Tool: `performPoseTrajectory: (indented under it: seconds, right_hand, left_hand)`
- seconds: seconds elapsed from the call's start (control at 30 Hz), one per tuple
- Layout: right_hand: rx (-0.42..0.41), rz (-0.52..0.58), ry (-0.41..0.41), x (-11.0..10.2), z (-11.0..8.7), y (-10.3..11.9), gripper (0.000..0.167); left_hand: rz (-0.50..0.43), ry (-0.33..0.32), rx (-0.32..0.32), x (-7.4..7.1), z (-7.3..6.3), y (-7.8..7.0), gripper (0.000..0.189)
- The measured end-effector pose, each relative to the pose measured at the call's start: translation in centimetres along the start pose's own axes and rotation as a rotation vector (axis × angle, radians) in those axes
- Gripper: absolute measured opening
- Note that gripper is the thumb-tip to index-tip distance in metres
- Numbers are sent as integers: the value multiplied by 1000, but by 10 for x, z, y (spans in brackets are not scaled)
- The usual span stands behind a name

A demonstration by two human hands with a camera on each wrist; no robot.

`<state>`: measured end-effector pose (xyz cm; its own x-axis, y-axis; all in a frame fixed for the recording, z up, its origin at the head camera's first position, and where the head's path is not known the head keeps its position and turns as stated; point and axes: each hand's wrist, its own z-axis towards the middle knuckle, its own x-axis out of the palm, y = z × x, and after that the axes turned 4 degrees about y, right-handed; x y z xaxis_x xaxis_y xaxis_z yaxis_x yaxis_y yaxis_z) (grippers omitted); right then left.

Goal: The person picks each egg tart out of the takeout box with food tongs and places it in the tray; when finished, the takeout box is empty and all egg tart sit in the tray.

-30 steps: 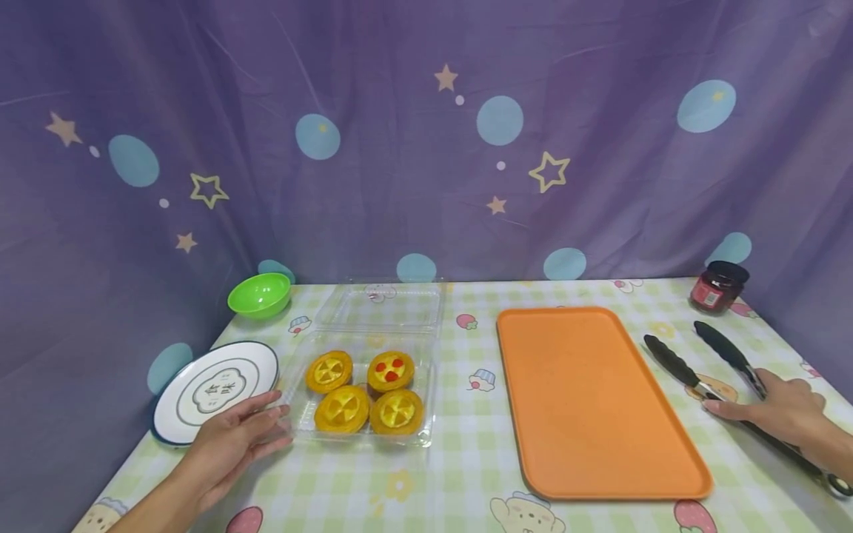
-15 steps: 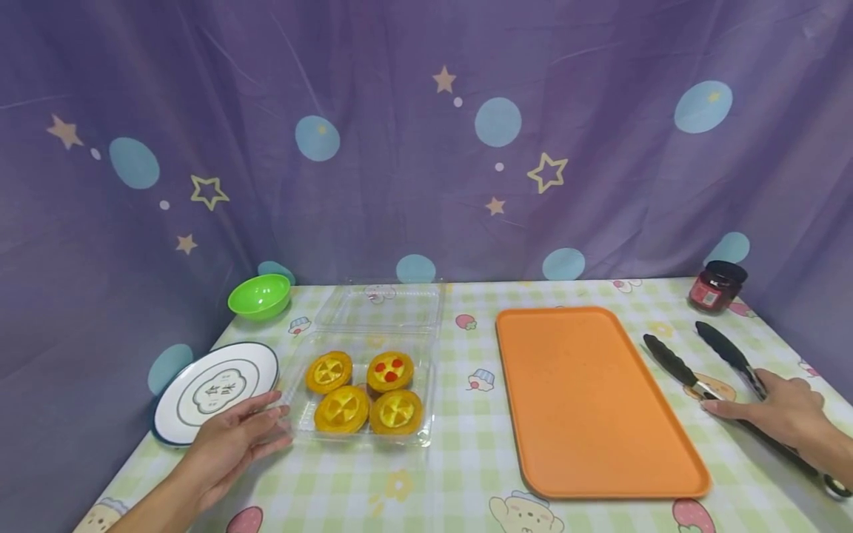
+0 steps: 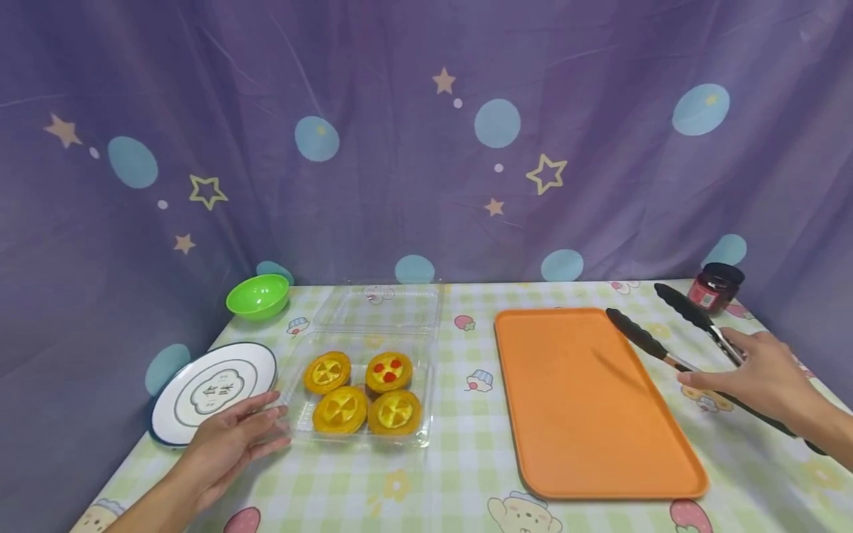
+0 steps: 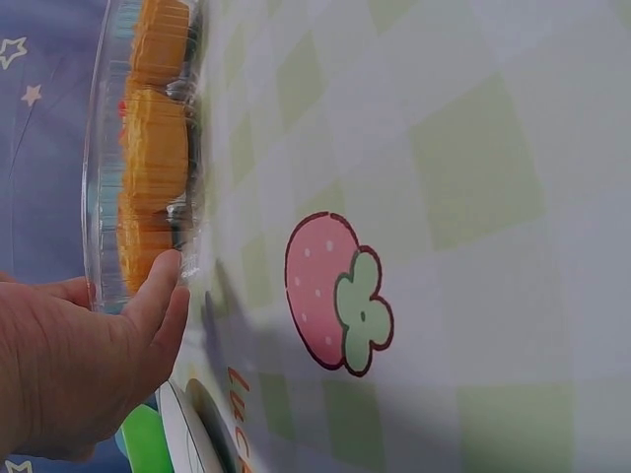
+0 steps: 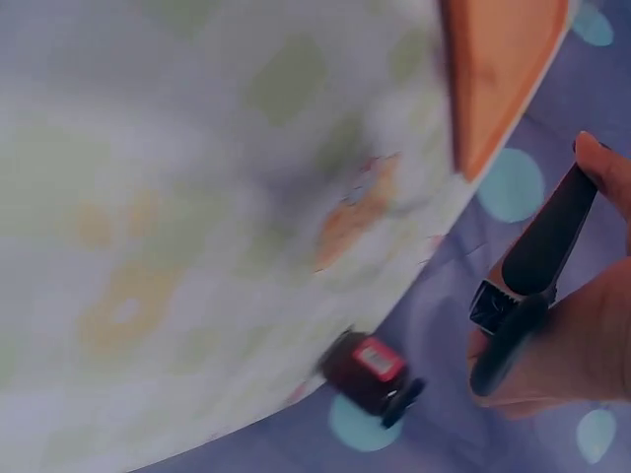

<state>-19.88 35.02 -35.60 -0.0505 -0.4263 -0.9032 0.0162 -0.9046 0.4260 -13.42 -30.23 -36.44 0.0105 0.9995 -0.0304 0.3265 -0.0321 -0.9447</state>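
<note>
My right hand [image 3: 766, 377] grips a pair of black-and-steel tongs [image 3: 640, 333], their two arms spread apart and raised off the table. One tip hangs over the right edge of an orange tray [image 3: 573, 400]. In the right wrist view the hinge end of the tongs [image 5: 547, 236] points toward the camera. My left hand [image 3: 229, 444] is at the left side of a clear plastic clamshell box [image 3: 431, 400], its fingers extended against the wall. The box stands with its lid folded back and holds several egg tarts [image 3: 340, 409]. One tart [image 3: 389, 371] has red pieces on top.
A white plate [image 3: 180, 377] lies left of the box, with a green bowl [image 3: 258, 297] behind it. At the back right corner stands a dark-lidded jar [image 3: 714, 287]. A checked cloth [image 3: 460, 451] covers the table; a purple curtain [image 3: 400, 207] hangs behind.
My right hand has lifted the tongs off the cloth and shifted them up and left, toward the tray. The left hand and the box have stayed where they were.
</note>
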Motion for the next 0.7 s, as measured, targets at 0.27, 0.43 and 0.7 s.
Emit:
performPoseTrajectory:
  seconds: [0.27,0.43,0.7]
  right_hand:
    - [-98,86,81,-3,10,32,108]
    - [-155,68,110,-7,16,51,108]
    - [-242,33,101,-12,29,92,109]
  left_hand:
    - [5,-10,10,2,-2,2,62]
    - [6,-4,16,1,-1,2,62]
    - [1,-8,13,1,-1,1,62]
